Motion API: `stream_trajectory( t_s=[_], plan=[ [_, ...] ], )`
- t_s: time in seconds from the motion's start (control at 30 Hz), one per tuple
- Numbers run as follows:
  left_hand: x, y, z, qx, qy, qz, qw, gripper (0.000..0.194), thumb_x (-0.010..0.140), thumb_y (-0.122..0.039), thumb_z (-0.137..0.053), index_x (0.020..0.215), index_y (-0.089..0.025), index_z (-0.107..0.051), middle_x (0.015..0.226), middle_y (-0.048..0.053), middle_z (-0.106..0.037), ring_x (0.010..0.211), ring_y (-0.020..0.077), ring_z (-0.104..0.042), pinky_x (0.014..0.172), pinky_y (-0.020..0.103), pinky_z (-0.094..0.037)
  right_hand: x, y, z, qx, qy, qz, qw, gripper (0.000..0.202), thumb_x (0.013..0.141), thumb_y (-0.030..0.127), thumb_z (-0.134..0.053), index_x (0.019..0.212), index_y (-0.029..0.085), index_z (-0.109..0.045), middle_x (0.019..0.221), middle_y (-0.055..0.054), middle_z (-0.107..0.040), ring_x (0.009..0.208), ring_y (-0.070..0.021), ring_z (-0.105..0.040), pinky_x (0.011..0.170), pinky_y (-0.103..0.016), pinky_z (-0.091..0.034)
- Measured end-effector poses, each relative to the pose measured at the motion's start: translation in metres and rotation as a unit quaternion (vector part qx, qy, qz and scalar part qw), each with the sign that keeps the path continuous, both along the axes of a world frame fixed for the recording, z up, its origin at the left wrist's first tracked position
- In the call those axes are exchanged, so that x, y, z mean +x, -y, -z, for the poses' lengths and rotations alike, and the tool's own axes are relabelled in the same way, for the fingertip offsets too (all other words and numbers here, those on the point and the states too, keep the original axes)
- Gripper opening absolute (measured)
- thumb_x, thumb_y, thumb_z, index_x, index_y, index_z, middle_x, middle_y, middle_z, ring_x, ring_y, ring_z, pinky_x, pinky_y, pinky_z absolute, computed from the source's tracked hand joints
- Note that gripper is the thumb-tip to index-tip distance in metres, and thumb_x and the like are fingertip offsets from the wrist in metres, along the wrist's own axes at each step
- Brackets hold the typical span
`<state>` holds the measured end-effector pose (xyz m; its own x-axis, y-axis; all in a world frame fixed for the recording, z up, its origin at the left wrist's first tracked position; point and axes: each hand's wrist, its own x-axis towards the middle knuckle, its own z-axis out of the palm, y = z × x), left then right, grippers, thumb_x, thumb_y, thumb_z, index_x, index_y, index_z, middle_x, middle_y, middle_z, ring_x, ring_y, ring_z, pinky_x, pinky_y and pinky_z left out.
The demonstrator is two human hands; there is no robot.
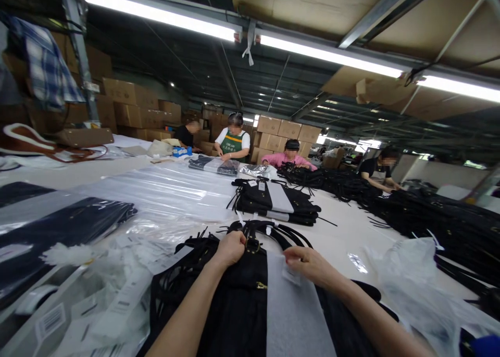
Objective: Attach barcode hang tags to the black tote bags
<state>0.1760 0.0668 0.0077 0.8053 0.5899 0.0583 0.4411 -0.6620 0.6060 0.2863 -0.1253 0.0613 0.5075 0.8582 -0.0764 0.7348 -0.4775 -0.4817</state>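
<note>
A black bag (234, 305) lies in front of me, with a light grey paper strip (291, 315) running down its middle. My left hand (233, 246) is closed at the bag's upper edge, gripping a strap next to a gold buckle (252, 244). Over the strip, my right hand (307, 263) pinches a small clear packet (291, 277), slightly blurred by motion. Black handles (279, 232) with white ties arch beyond both hands. Just past them lies a stack of similar black bags (253, 198) with grey strips.
At the left, a box holds white tags (121, 300); nearby are dark bags in plastic (89, 224). Clear plastic sheets (175, 188) cover part of the table. Crumpled plastic (414, 279) and a black bag pile (429, 206) lie right. Several people work across the table.
</note>
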Motion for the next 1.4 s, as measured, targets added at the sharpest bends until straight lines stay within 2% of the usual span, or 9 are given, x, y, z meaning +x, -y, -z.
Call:
stream_trajectory(
  t_s=[0.17,0.3,0.53,0.67,0.83,1.03,1.13,1.27,1.4],
  plan=[
    [-0.005,0.010,-0.005,0.134,-0.028,-0.028,0.990,0.031,0.075,-0.002,-0.035,0.086,-0.011,-0.061,0.093,0.016,-0.058,0.093,0.0260,-0.053,0.080,0.036,-0.038,-0.005,0.011,0.016,0.042,-0.007,-0.003,0.999,0.029,0.069,0.023,-0.048,0.092,0.017,-0.065,0.099,-0.007,-0.064,0.094,-0.0214,-0.056,0.084,-0.032,-0.041],
    [-0.011,0.011,-0.009,0.188,-0.052,-0.051,0.979,0.035,0.076,0.000,-0.030,0.092,-0.008,-0.059,0.094,0.018,-0.056,0.094,0.0272,-0.051,0.080,0.038,-0.039,-0.009,0.016,0.018,0.084,-0.014,-0.050,0.995,0.028,0.070,0.017,-0.042,0.085,0.018,-0.066,0.097,-0.006,-0.064,0.095,-0.0193,-0.056,0.088,-0.031,-0.040],
    [-0.016,0.003,-0.011,0.209,-0.074,-0.072,0.973,0.030,0.081,-0.007,-0.030,0.090,-0.010,-0.058,0.090,0.015,-0.057,0.089,0.0261,-0.053,0.077,0.035,-0.039,-0.017,0.026,0.021,0.118,-0.001,-0.073,0.990,0.022,0.075,0.021,-0.050,0.092,0.019,-0.066,0.101,-0.006,-0.063,0.096,-0.0191,-0.055,0.088,-0.031,-0.039],
    [-0.018,0.003,-0.013,0.200,-0.067,-0.082,0.974,0.028,0.082,-0.007,-0.031,0.090,-0.011,-0.058,0.091,0.013,-0.057,0.091,0.0247,-0.052,0.079,0.034,-0.038,-0.023,0.024,0.022,0.099,0.078,-0.070,0.989,0.020,0.082,0.029,-0.051,0.096,0.022,-0.063,0.100,-0.004,-0.063,0.094,-0.0190,-0.055,0.085,-0.032,-0.037],
    [-0.017,0.006,-0.013,0.178,-0.037,-0.094,0.979,0.027,0.082,-0.008,-0.032,0.087,-0.011,-0.058,0.090,0.013,-0.057,0.090,0.0242,-0.052,0.079,0.034,-0.038,-0.026,0.019,0.027,0.087,0.202,-0.127,0.967,0.021,0.088,0.027,-0.045,0.104,0.024,-0.057,0.091,-0.003,-0.063,0.086,-0.0185,-0.056,0.079,-0.033,-0.037],
    [-0.011,0.004,-0.009,0.136,0.032,-0.100,0.985,0.021,0.082,-0.012,-0.037,0.080,-0.014,-0.058,0.087,0.009,-0.058,0.085,0.0195,-0.054,0.077,0.029,-0.039,-0.018,-0.001,0.042,0.091,0.310,-0.144,0.935,0.023,0.088,0.012,-0.038,0.080,0.018,-0.059,0.078,-0.004,-0.061,0.074,-0.0181,-0.055,0.069,-0.030,-0.038],
    [-0.010,0.000,-0.007,0.104,0.069,-0.102,0.987,0.018,0.079,-0.011,-0.039,0.074,-0.014,-0.055,0.084,0.008,-0.058,0.078,0.0167,-0.055,0.073,0.026,-0.040,-0.019,-0.005,0.031,0.094,0.308,-0.118,0.939,0.021,0.084,0.008,-0.040,0.075,0.016,-0.057,0.077,-0.005,-0.060,0.073,-0.0178,-0.054,0.068,-0.029,-0.038],
    [-0.007,-0.005,-0.001,-0.028,0.165,-0.069,0.984,0.014,0.074,-0.018,-0.045,0.062,-0.016,-0.052,0.060,0.001,-0.057,0.060,0.0134,-0.054,0.061,0.023,-0.040,-0.029,-0.014,-0.009,0.088,0.188,-0.078,0.975,0.018,0.084,0.012,-0.042,0.077,0.016,-0.058,0.075,-0.004,-0.060,0.074,-0.0171,-0.053,0.071,-0.029,-0.036],
    [-0.006,-0.001,0.000,-0.235,0.263,-0.050,0.934,0.018,0.065,-0.033,-0.050,0.058,-0.017,-0.049,0.040,-0.003,-0.052,0.038,0.0096,-0.041,0.042,0.020,-0.029,-0.029,-0.035,-0.032,0.095,-0.025,-0.015,0.995,0.014,0.073,0.011,-0.054,0.083,0.019,-0.060,0.062,0.003,-0.054,0.061,-0.0116,-0.051,0.059,-0.022,-0.038]
  ],
)
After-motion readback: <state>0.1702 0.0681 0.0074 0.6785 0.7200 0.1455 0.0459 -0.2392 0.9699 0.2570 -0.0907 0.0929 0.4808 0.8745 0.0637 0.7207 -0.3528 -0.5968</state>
